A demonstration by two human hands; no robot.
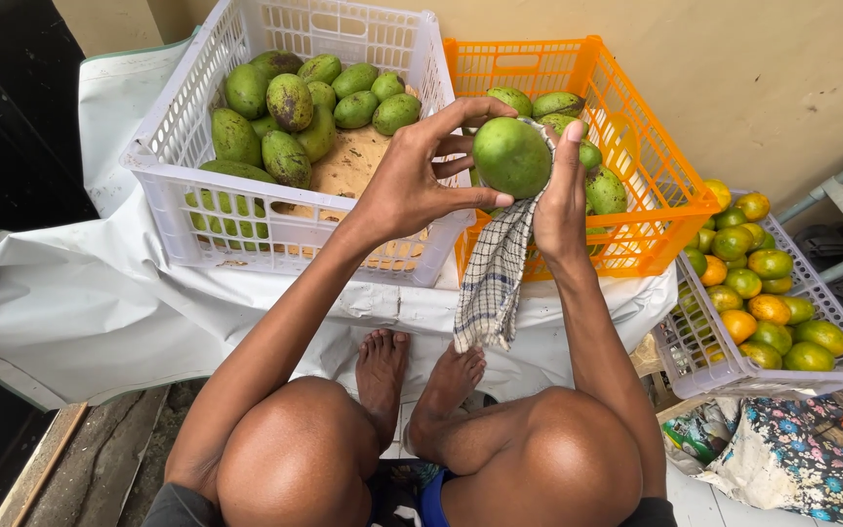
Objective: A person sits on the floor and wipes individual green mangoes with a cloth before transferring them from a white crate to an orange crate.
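My left hand grips a green mango with fingertips on its top and lower side. My right hand presses a blue-and-white checked cloth against the right side of that mango; the cloth hangs down toward my knees. The mango is held in front of the gap between a white crate and an orange crate. Both crates hold more green mangoes.
A brown paper sheet lines the white crate. A pale lilac crate of green and orange citrus fruit stands at the right. White plastic sheeting covers the surface under the crates. My bare feet rest below; patterned fabric lies bottom right.
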